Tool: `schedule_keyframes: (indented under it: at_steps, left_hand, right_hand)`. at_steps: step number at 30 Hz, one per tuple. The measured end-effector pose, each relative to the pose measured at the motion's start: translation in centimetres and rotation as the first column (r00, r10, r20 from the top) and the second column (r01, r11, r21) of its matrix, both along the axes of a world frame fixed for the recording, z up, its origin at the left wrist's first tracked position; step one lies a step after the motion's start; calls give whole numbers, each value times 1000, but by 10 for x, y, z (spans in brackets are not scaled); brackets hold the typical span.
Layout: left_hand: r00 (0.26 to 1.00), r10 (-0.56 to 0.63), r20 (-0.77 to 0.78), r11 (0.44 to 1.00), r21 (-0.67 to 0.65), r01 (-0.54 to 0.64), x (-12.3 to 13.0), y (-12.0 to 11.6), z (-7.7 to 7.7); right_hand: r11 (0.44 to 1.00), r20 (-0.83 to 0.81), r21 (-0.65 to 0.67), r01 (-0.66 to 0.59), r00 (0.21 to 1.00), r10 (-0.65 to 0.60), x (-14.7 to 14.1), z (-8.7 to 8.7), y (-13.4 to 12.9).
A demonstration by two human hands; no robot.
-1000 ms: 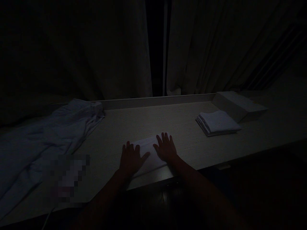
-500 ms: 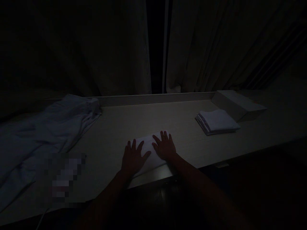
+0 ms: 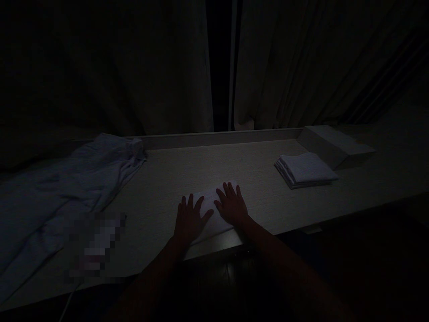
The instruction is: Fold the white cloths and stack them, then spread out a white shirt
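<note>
Hands: your left hand (image 3: 189, 220) and right hand (image 3: 231, 206) lie flat, fingers spread, side by side on the small towel (image 3: 211, 210).
Towel: near table (image 3: 254, 179) edge, 6 o'clock.
Stack: folded towels (image 3: 305, 168), 3 o'clock.
Cloth: rumpled sheet (image 3: 63, 188), 9 o'clock.

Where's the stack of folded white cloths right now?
The stack of folded white cloths lies on the pale countertop, far right, beside the raised pale block.
</note>
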State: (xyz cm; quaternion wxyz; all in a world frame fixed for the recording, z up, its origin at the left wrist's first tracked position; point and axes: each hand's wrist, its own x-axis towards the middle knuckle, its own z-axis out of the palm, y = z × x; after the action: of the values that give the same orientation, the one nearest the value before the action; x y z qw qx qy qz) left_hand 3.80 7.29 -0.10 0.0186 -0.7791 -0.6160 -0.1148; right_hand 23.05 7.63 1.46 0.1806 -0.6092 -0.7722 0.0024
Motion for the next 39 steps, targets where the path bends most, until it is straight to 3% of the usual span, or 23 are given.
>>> schedule_keyframes:
  at_steps: [5, 26, 39]
  left_hand:
    - [1000, 0, -7, 1000, 9, 0, 1, -2, 1]
    - [1000, 15, -7, 1000, 20, -15, 3, -3, 4]
    - [997, -22, 79, 998, 54, 18, -3, 2, -3]
  right_hand:
    - [999, 7, -41, -2, 1000, 2, 1, -2, 2]
    - [1000, 25, 2, -2, 1000, 2, 2, -1, 0]
    - [998, 197, 54, 43, 979, -53, -6, -4, 2]
